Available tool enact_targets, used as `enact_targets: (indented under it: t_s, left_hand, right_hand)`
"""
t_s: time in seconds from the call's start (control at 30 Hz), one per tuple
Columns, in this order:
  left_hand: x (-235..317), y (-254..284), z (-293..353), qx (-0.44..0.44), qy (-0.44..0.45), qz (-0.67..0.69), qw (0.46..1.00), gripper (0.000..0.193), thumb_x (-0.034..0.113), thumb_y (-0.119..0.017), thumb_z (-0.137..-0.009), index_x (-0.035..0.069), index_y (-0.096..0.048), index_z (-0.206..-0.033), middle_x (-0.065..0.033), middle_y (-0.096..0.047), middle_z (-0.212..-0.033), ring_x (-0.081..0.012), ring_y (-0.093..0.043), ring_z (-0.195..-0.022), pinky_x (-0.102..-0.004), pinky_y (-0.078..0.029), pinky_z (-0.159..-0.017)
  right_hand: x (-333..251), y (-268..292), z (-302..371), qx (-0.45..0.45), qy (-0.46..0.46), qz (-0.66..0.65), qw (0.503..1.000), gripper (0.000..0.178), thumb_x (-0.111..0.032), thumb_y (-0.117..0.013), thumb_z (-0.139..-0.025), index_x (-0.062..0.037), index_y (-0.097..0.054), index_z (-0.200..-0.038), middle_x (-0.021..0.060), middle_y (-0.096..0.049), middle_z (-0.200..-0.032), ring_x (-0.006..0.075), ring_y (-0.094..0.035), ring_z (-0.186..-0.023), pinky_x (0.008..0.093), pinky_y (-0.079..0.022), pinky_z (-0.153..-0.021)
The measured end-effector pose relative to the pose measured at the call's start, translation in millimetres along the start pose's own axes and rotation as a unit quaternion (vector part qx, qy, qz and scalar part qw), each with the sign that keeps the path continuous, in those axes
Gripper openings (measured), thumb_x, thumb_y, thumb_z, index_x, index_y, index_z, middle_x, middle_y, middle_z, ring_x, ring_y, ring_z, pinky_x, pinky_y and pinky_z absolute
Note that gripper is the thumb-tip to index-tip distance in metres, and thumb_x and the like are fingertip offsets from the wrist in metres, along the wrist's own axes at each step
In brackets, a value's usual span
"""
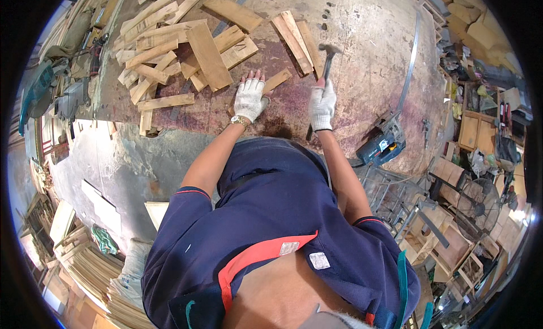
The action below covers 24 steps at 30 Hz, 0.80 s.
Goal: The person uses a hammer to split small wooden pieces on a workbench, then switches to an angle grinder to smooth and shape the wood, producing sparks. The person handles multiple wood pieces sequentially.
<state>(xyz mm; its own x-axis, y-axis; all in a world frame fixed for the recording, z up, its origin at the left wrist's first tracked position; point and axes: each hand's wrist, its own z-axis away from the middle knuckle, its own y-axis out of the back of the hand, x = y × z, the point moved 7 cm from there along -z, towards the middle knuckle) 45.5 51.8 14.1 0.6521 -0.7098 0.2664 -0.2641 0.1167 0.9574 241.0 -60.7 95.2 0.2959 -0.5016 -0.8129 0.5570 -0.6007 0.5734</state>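
My left hand (250,99), in a white glove with bare fingertips, lies over a short wooden strip (278,80) on the worktable. Its fingers stretch forward past the strip, and the palm hides the strip's middle. My right hand (323,104), gloved the same way, is wrapped round the handle of a hammer (330,49). The hammer's metal head points away from me, and the handle's end shows below the wrist. Just beyond the hammer lie a few narrow boards (292,41) side by side.
A loose heap of wooden pieces (209,54) covers the table's left part. To the right, a blue power tool (383,143) rests near the edge of the stained worktable (362,85). A teal saw (37,91) stands far left; a fan (478,201) is at lower right.
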Motion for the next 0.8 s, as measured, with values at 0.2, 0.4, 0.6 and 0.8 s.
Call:
enact_targets:
  t_s: [0.2, 0.4, 0.6, 0.8]
  left_hand:
    - [-3, 1, -5, 0.007, 0.009, 0.008, 1.0, 0.065, 0.039, -0.07, -0.091, 0.004, -0.054, -0.145, -0.0142, -0.045, -0.159, -0.0322, -0.038, -0.149, -0.0482, -0.028, -0.124]
    - [-3, 2, -1, 0.005, 0.017, 0.017, 1.0, 0.064, 0.04, -0.07, -0.092, 0.003, -0.056, -0.143, -0.0144, -0.046, -0.158, -0.0319, -0.039, -0.149, -0.0475, -0.028, -0.124]
    - [-3, 2, -5, 0.023, -0.004, 0.006, 1.0, 0.064, 0.042, -0.067, -0.094, 0.003, -0.056, -0.143, -0.0149, -0.046, -0.158, -0.033, -0.041, -0.148, -0.0481, -0.028, -0.124]
    - [-4, 2, 4, 0.012, 0.014, 0.022, 1.0, 0.063, 0.039, -0.068, -0.093, 0.003, -0.055, -0.143, -0.0152, -0.047, -0.158, -0.0326, -0.04, -0.148, -0.0488, -0.028, -0.124]
  right_hand:
    - [28, -25, -5, -0.205, -0.004, 0.078, 0.976, 0.05, -0.045, -0.05, -0.104, 0.0024, -0.067, -0.102, 0.027, -0.068, -0.086, 0.0408, -0.067, -0.083, 0.0492, -0.05, -0.075]
    - [-23, 1, 0, -0.016, 0.043, -0.035, 0.998, 0.046, -0.043, -0.049, -0.107, 0.0002, -0.065, -0.109, 0.0218, -0.065, -0.077, 0.0334, -0.064, -0.073, 0.0438, -0.049, -0.069]
    - [23, -30, -9, -0.175, 0.053, 0.113, 0.977, 0.052, -0.046, -0.047, -0.105, 0.0017, -0.067, -0.1, 0.029, -0.066, -0.084, 0.0486, -0.065, -0.085, 0.0516, -0.049, -0.077]
    - [-34, -1, 8, -0.059, 0.043, -0.038, 0.997, 0.054, -0.049, -0.047, -0.107, 0.0009, -0.065, -0.095, 0.0232, -0.066, -0.076, 0.0324, -0.066, -0.072, 0.0434, -0.049, -0.067]
